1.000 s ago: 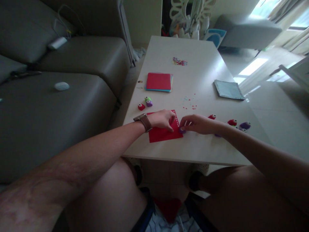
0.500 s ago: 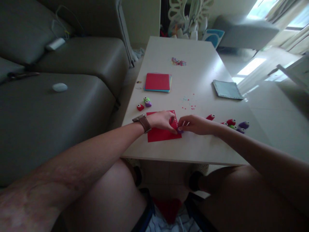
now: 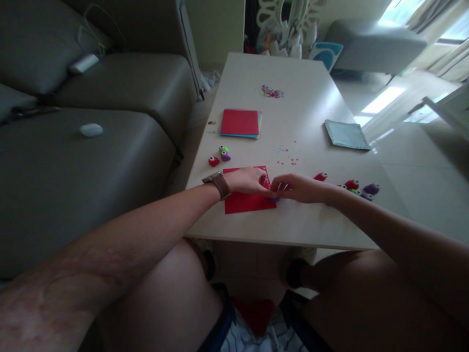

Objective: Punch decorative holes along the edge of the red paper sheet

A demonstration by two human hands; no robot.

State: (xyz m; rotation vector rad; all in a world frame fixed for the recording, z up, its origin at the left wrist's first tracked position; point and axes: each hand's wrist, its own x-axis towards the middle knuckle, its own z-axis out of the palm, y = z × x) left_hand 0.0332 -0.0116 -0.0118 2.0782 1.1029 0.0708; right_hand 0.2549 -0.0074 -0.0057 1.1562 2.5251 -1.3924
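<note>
Left hand (image 3: 249, 181) pressing red paper (image 3: 245, 201) | right hand (image 3: 298, 188) pinching purple punch (image 3: 274, 198) | spare punches (image 3: 357, 188) beside

Table middle (image 3: 304, 122) lies bare between paper stack (image 3: 240, 123) and blue pad (image 3: 346, 135); punches (image 3: 220, 156) crowd left of the red sheet (image 3: 249, 200), more punches (image 3: 361, 189) block the right.

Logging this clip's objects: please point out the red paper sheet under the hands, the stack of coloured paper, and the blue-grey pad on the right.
red paper sheet (image 3: 244, 203), head view, bare lower half.
stack of coloured paper (image 3: 240, 122), head view, middle of red top sheet.
blue-grey pad (image 3: 346, 135), head view, centre of its face.
</note>
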